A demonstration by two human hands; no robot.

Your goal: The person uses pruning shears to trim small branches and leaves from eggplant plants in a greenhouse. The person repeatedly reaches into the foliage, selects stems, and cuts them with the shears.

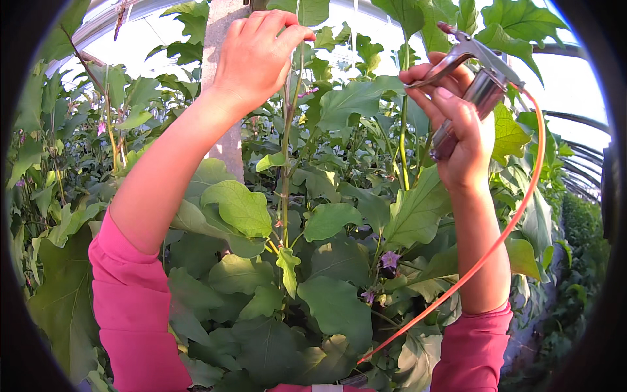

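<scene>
My right hand (458,122) is raised at the upper right, its fingers wrapped around a metal hand sprayer (482,88) with a lever and a cylindrical body. An orange hose (519,210) runs from the back of the sprayer down across my forearm to the lower middle. My left hand (262,54) is up at the top, beside an upright eggplant stem (286,142), with its fingertips bent near a leaf (306,12). Whether those fingers pinch the stem or a string cannot be told. Purple flowers (390,259) hang lower among broad green leaves (240,208).
A pale post (226,147) stands behind my left wrist. Dense eggplant plants (142,98) fill both sides. Thin strings (353,34) hang from above. Curved greenhouse frame bars (578,120) arch at the right, over a strip of ground (534,313) between plants.
</scene>
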